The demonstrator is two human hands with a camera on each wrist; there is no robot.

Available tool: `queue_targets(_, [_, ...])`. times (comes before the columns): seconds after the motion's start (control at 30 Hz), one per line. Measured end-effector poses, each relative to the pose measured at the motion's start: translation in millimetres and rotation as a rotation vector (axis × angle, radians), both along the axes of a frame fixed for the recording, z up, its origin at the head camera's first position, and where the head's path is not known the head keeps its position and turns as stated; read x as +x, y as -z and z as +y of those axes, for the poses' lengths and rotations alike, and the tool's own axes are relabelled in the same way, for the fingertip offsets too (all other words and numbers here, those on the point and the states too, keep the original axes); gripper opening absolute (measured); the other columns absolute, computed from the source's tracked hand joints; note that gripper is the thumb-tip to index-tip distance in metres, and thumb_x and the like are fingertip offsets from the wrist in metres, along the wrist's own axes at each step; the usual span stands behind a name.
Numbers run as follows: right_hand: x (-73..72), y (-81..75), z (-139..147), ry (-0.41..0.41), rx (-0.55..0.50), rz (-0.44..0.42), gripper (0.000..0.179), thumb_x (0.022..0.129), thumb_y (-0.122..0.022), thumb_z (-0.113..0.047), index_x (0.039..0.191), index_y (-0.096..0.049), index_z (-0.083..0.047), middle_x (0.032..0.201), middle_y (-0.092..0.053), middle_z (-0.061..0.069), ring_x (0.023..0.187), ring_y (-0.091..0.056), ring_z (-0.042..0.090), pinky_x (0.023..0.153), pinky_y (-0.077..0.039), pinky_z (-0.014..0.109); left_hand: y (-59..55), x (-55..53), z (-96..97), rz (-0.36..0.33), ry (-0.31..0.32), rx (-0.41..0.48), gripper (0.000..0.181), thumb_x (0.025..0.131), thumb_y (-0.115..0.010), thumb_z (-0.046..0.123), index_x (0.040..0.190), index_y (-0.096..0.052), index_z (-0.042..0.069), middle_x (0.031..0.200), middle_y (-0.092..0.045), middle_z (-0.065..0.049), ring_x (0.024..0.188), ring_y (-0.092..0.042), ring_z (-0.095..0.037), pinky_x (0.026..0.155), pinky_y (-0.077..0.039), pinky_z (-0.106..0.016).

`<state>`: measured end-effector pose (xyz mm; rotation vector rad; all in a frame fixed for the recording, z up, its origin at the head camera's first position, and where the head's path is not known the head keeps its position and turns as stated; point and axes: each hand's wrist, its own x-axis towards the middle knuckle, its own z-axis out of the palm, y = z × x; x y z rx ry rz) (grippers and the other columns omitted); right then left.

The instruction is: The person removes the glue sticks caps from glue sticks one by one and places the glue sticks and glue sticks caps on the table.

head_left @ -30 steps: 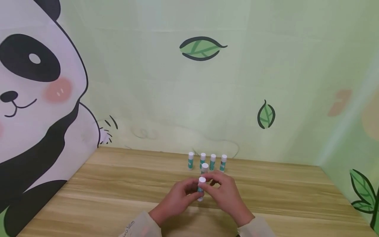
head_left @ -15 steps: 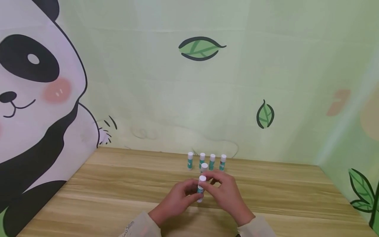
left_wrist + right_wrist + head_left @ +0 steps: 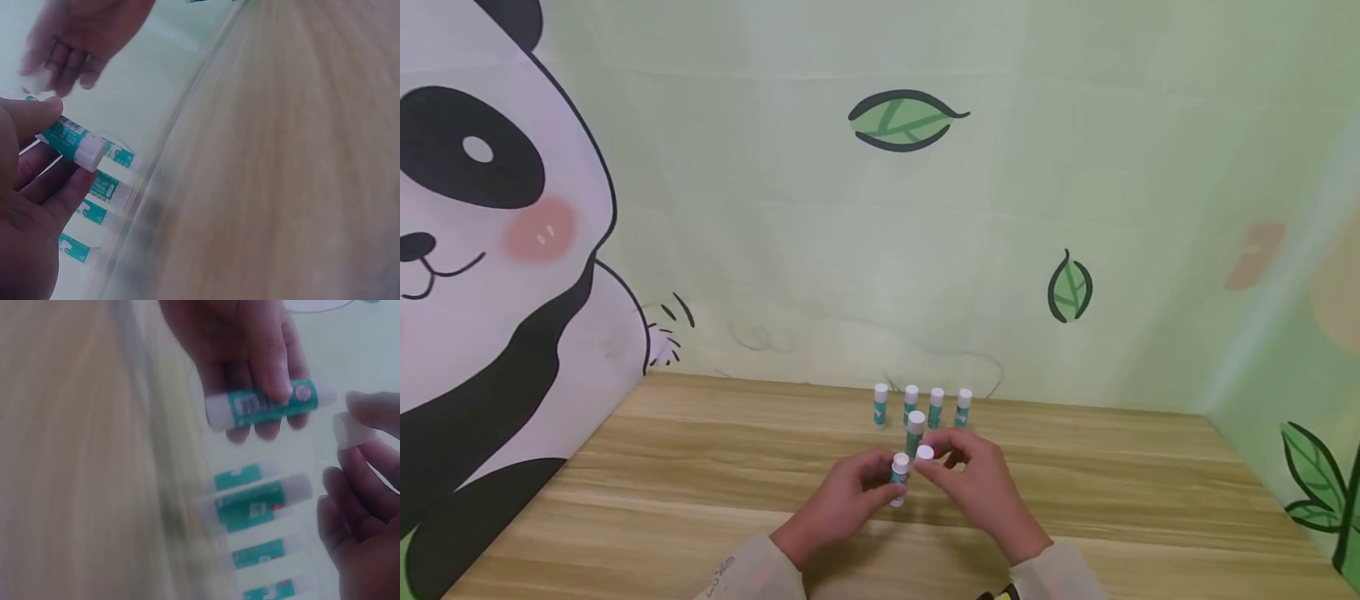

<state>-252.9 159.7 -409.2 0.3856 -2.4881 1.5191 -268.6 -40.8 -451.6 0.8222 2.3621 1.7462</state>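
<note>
My left hand [image 3: 848,497] grips a small teal-and-white glue stick [image 3: 269,405] upright above the table, thumb on one side and fingers on the other. Its top is uncapped, and a narrower white end shows in the right wrist view. Just to the right, my right hand [image 3: 981,483] pinches the white cap [image 3: 925,452] between thumb and fingertips, apart from the stick. Close behind the hands another capped glue stick [image 3: 915,432] stands on the table. In the left wrist view the cap is blurred.
Several more capped glue sticks [image 3: 936,408] stand in a row at the back of the wooden table [image 3: 700,467], near the wall. A backdrop [image 3: 760,208] with a printed panda and leaves rises behind the table and along its sides.
The cap has come off the glue stick: my right hand has moved slightly right with it, and my left hand slightly left with the stick. The standing sticks have stayed put.
</note>
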Motion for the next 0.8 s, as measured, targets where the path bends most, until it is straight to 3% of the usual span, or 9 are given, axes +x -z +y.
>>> queue_targets(0.27, [-8.1,16.1,6,-0.071,0.137,-0.110,0.016,0.080,-0.079,-0.023,0.088,-0.066,-0.018,0.086,-0.067,-0.005,0.084,-0.058,0.013,0.073,-0.046,0.027,3.6,-3.0,-1.8,-0.013,0.019,0.006,0.026,0.091,-0.067,0.013,0.115,-0.063,0.007,0.112,-0.069,-0.012,0.104,-0.066,-0.020,0.087,-0.052,-0.022])
queue_targets(0.6, [-11.4,30.5,9,-0.189,0.253,-0.112,0.017,0.079,-0.079,-0.020,0.090,-0.066,-0.019,0.086,-0.065,-0.007,0.085,-0.060,0.015,0.075,-0.047,0.027,5.1,-6.4,-2.6,-0.058,0.072,-0.023,0.023,0.090,-0.067,0.011,0.112,-0.062,0.006,0.109,-0.069,-0.008,0.106,-0.065,-0.021,0.088,-0.052,-0.023])
queue_targets(0.8, [-12.2,35.5,10,-0.233,0.277,-0.162,0.018,0.078,-0.080,-0.019,0.089,-0.066,-0.016,0.086,-0.066,-0.003,0.081,-0.058,0.012,0.072,-0.047,0.025,7.0,-4.3,-2.4,-0.087,0.085,-0.027,0.025,0.090,-0.068,0.012,0.113,-0.062,0.003,0.109,-0.068,-0.008,0.108,-0.064,-0.021,0.091,-0.052,-0.026])
